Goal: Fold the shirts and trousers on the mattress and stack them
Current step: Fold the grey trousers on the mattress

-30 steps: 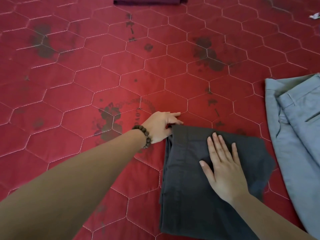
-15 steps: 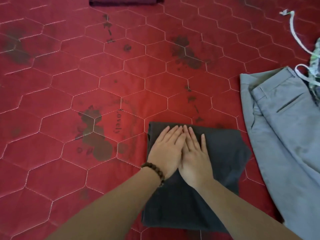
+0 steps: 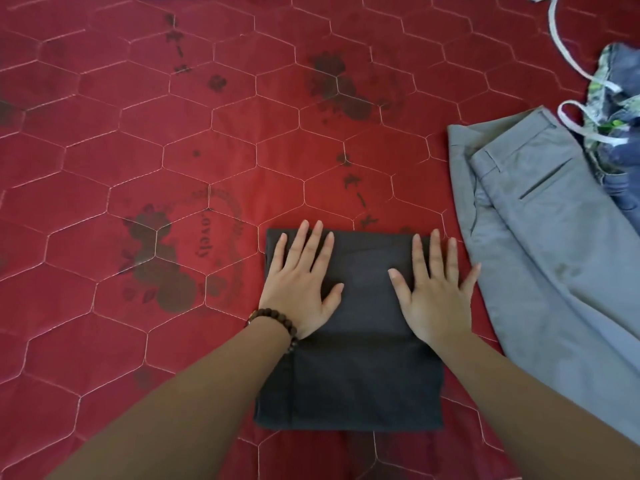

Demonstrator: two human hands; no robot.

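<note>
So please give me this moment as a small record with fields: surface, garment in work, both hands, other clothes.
surface: red quilted mattress
garment in work: dark grey trousers, folded into a flat rectangle
left hand: flat on the garment's left part, fingers spread; beaded bracelet on the wrist
right hand: flat on the garment's right part, fingers spread
other clothes: light grey trousers to the right, not yet folded small; patterned garment beyond them

Red quilted mattress (image 3: pixel 138 140) with hexagon stitching. Lying directly on it: folded dark grey trousers (image 3: pixel 360 368), light grey trousers (image 3: pixel 540 244) just beside, blue patterned garment (image 3: pixel 620 133) far right.
</note>
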